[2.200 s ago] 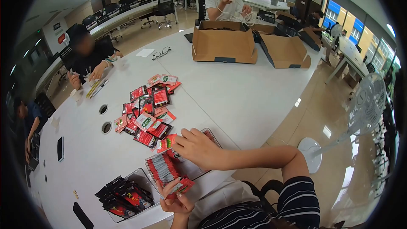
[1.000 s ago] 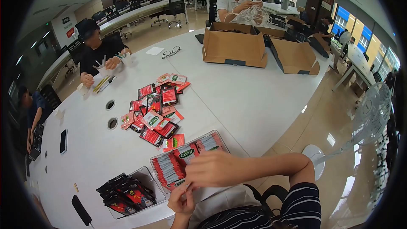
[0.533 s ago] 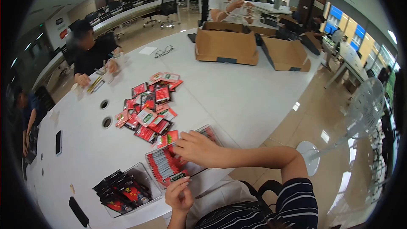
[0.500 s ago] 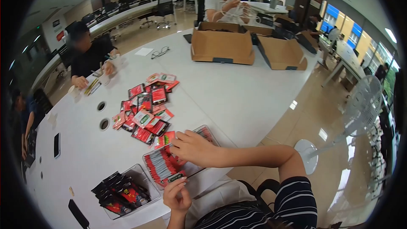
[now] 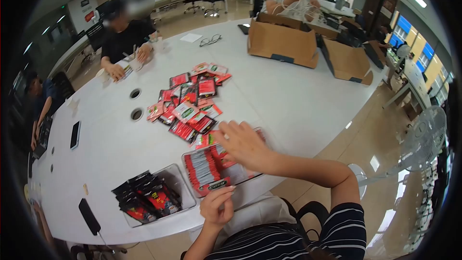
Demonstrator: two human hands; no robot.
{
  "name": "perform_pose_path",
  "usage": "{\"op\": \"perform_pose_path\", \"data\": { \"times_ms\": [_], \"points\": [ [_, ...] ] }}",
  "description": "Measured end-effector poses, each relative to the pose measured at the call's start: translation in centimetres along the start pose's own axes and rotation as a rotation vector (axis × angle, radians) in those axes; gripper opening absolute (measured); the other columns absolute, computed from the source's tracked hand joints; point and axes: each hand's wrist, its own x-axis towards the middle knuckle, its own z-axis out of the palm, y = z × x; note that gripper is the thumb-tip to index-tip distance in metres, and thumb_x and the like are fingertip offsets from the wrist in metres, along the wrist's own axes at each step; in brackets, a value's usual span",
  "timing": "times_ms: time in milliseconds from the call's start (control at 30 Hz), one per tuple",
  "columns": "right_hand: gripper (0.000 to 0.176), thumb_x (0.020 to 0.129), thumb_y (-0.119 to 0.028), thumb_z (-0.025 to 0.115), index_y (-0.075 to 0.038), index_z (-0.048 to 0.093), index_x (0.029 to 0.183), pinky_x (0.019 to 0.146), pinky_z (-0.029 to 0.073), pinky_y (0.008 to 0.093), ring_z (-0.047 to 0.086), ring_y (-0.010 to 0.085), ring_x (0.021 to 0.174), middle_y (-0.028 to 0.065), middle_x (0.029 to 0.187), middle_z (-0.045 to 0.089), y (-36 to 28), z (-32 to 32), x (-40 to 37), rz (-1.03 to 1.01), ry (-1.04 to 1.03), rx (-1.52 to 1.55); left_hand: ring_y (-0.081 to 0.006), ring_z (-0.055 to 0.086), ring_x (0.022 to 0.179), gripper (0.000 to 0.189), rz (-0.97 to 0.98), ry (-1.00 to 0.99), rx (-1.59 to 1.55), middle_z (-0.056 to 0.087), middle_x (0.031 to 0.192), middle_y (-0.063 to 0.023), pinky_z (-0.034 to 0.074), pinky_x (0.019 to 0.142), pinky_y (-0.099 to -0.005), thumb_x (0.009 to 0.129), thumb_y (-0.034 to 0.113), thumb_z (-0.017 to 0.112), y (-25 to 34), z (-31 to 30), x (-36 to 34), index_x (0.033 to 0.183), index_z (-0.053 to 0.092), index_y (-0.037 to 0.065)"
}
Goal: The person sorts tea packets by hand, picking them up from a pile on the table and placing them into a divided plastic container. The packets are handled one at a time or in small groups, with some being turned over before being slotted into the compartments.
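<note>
A clear plastic tray (image 5: 191, 183) at the table's near edge holds rows of small red-and-silver packets (image 5: 199, 167). Over its right part is my right hand (image 5: 244, 147), its fingers apart and slightly bent, with no packet visible in them. My left hand (image 5: 216, 208) is at the tray's near side, fingers curled and fingertips together beside a red packet with a dark label (image 5: 213, 185); whether they grip anything is hidden. Beyond the tray lies a loose pile of red, pink and black packets (image 5: 186, 100). Left of it, a second clear tray (image 5: 188, 199) contains black-and-red packets (image 5: 149, 198).
Open cardboard boxes (image 5: 283, 43) stand at the far side, with glasses (image 5: 210, 40) left of them. A phone (image 5: 75, 135) and a black device (image 5: 89, 215) lie on the left. Two people sit across the table. A fan (image 5: 423, 137) stands right.
The view has swung left, so the table appears farther right. My right hand has lifted slightly away from the tray and its fingers are more spread. My left hand stays by the tray's near edge.
</note>
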Motion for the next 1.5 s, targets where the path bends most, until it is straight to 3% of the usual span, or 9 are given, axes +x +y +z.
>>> {"op": "perform_pose_path", "data": {
  "times_ms": [200, 333, 700, 900, 967, 1133, 1267, 1367, 1500],
  "points": [
    [0.067, 0.059, -0.025, 0.081, -0.005, 0.048, 0.113, 0.072, 0.035, 0.0344, 0.050, 0.0213, 0.092, 0.0085, 0.099, 0.053, 1.2, -0.1, 0.1, -0.023, -0.068, 0.046, -0.0245, 0.067, 0.083, 0.022, 0.046, -0.082, 0.030, 0.068, 0.094, -0.0109, 0.051, 0.076, -0.0320, 0.074, -0.005, 0.062, -0.5, 0.0, 0.3, 0.094, 0.061, 0.004],
    [0.065, 0.061, -0.025, 0.081, -0.005, 0.047, 0.113, 0.075, 0.034, 0.0349, 0.052, 0.0209, 0.086, 0.0061, 0.088, 0.058, 1.3, 0.5, 0.2, -0.034, -0.116, 0.145, -0.0176, 0.064, 0.096, 0.025, 0.046, -0.259, 0.281, 0.068, 0.101, -0.0024, 0.038, 0.096, -0.0369, 0.071, 0.004, 0.067, 0.0, 0.7, 0.9, 0.095, 0.065, 0.008],
    [0.052, 0.067, -0.024, 0.079, -0.010, 0.049, 0.108, 0.080, 0.034, 0.0358, 0.053, 0.0219, 0.087, 0.0036, 0.091, 0.060, 1.1, -0.4, 0.3, 0.058, -0.171, 0.211, -0.0159, 0.061, 0.101, 0.021, -0.065, -0.227, 0.501, 0.068, 0.103, 0.0005, 0.029, 0.098, -0.0349, 0.075, 0.014, 0.069, 0.3, 1.1, 0.8, 0.096, 0.066, 0.009],
    [0.058, 0.071, -0.025, 0.076, -0.011, 0.050, 0.120, 0.090, 0.033, 0.0379, 0.053, 0.0230, 0.099, 0.0055, 0.107, 0.057, 1.0, -1.8, -1.1, 0.038, 0.042, 0.281, -0.0173, 0.058, 0.103, 0.019, -0.053, -0.230, 0.505, 0.066, 0.106, 0.0021, 0.029, 0.095, -0.0365, 0.074, 0.015, 0.069, 0.4, 1.0, 0.8, 0.093, 0.067, 0.011],
    [0.045, 0.073, -0.023, 0.073, -0.009, 0.057, 0.113, 0.089, 0.036, 0.0381, 0.053, 0.0227, 0.103, 0.0057, 0.110, 0.058, 0.4, -2.9, -1.8, 0.062, 0.160, 0.306, -0.0175, 0.057, 0.104, 0.019, -0.062, -0.240, 0.522, 0.066, 0.106, 0.0028, 0.028, 0.096, -0.0380, 0.075, 0.016, 0.069, 0.7, 0.5, 1.0, 0.093, 0.067, 0.012],
    [0.025, 0.078, -0.016, 0.068, -0.005, 0.063, 0.100, 0.080, 0.041, 0.0331, 0.058, 0.0197, 0.087, 0.0041, 0.094, 0.063, -2.6, -2.3, -5.8, 0.136, 0.355, 0.446, -0.0403, 0.030, 0.132, 0.025, -0.219, -0.238, 0.447, 0.045, 0.135, -0.0132, 0.008, 0.109, -0.0599, 0.080, 0.010, 0.061, 1.8, -1.0, 1.4, 0.105, 0.063, 0.009],
    [0.026, 0.080, -0.014, 0.067, -0.004, 0.064, 0.104, 0.078, 0.041, 0.0309, 0.057, 0.0169, 0.075, 0.0021, 0.082, 0.064, -7.3, -0.1, -7.6, 0.301, 0.267, 0.475, -0.0432, 0.026, 0.134, 0.037, -0.320, -0.230, 0.486, 0.039, 0.139, -0.0160, 0.007, 0.107, -0.0638, 0.079, 0.009, 0.054, 2.3, -0.6, 2.5, 0.116, 0.059, 0.009],
    [0.029, 0.080, -0.015, 0.067, -0.004, 0.065, 0.106, 0.075, 0.041, 0.0307, 0.055, 0.0161, 0.071, 0.0013, 0.082, 0.064, -8.5, 1.3, -7.5, 0.308, 0.391, 0.433, -0.0408, 0.026, 0.135, 0.037, -0.356, -0.235, 0.449, 0.039, 0.138, -0.0179, 0.007, 0.108, -0.0612, 0.078, 0.005, 0.051, 2.1, -0.4, 3.2, 0.115, 0.057, 0.005],
    [0.023, 0.077, -0.017, 0.070, -0.005, 0.067, 0.096, 0.070, 0.039, 0.0298, 0.054, 0.0139, 0.068, -0.0001, 0.080, 0.063, -7.5, 1.4, -7.7, 0.294, 0.383, 0.448, -0.0406, 0.030, 0.133, 0.038, -0.315, -0.189, 0.457, 0.040, 0.138, -0.0170, 0.007, 0.109, -0.0605, 0.078, 0.005, 0.050, 1.5, -0.3, 3.2, 0.115, 0.056, 0.003]
  ]
}}
